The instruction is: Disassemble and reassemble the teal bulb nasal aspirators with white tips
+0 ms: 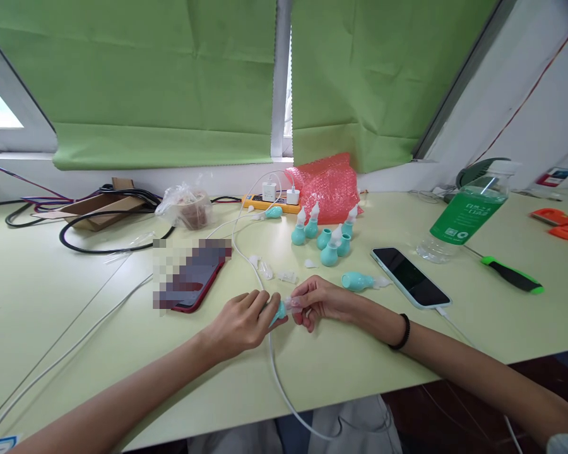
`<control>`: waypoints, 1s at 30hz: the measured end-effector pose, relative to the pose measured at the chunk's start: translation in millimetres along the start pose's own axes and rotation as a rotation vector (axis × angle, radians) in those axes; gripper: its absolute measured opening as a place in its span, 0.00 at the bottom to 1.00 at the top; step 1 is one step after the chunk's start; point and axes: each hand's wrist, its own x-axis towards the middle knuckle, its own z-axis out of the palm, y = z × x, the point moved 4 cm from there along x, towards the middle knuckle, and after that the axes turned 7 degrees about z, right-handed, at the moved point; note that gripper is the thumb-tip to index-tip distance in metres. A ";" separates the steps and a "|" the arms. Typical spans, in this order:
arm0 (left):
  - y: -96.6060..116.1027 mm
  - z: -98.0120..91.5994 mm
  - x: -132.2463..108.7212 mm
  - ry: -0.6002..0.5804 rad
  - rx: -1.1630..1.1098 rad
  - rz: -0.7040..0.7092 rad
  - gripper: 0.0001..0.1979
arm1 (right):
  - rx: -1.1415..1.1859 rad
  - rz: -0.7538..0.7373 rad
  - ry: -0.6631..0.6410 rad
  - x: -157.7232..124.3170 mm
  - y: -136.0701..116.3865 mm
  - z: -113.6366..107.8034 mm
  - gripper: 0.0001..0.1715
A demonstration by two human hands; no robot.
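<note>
My left hand [246, 320] is wrapped around a teal rubber bulb [279, 311], most of it hidden by the fingers. At the bulb's mouth, my right hand [317, 301] pinches a clear plastic nozzle [292, 305]; whether it is fully seated I cannot tell. Just beyond the hands lie loose clear plastic pieces [288, 277]. Past them stand several teal bulbs [329, 254], some topped with translucent tips and some bare. Another teal bulb with a tip [358, 281] lies on its side near my right wrist.
A red-cased phone [196, 277] lies to the left, and a charging phone [411, 277] to the right. White cables [275, 372] cross the table [99, 328]. Farther back are a power strip [250, 202], red bubble wrap [329, 189], a tilted bottle [468, 214] and a green-black screwdriver [511, 275].
</note>
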 end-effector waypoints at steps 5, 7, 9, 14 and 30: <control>1.6 0.0 0.1 0.021 0.031 0.047 0.11 | 0.024 0.016 0.000 2.1 3.3 -5.3 0.13; 1.7 1.6 -0.2 0.036 -0.025 0.022 0.13 | -0.006 0.011 0.008 2.0 3.1 -5.3 0.14; 0.8 2.6 -0.8 0.064 -0.127 -0.036 0.12 | -0.075 -0.005 0.013 1.3 2.0 -2.8 0.16; -12.1 5.9 -5.0 0.093 -0.487 -0.427 0.10 | -0.566 -0.377 0.428 -6.1 -16.5 -14.1 0.21; -20.7 21.3 -16.4 0.039 -1.003 -0.961 0.11 | -1.581 -0.264 0.977 -6.1 -26.9 -52.6 0.13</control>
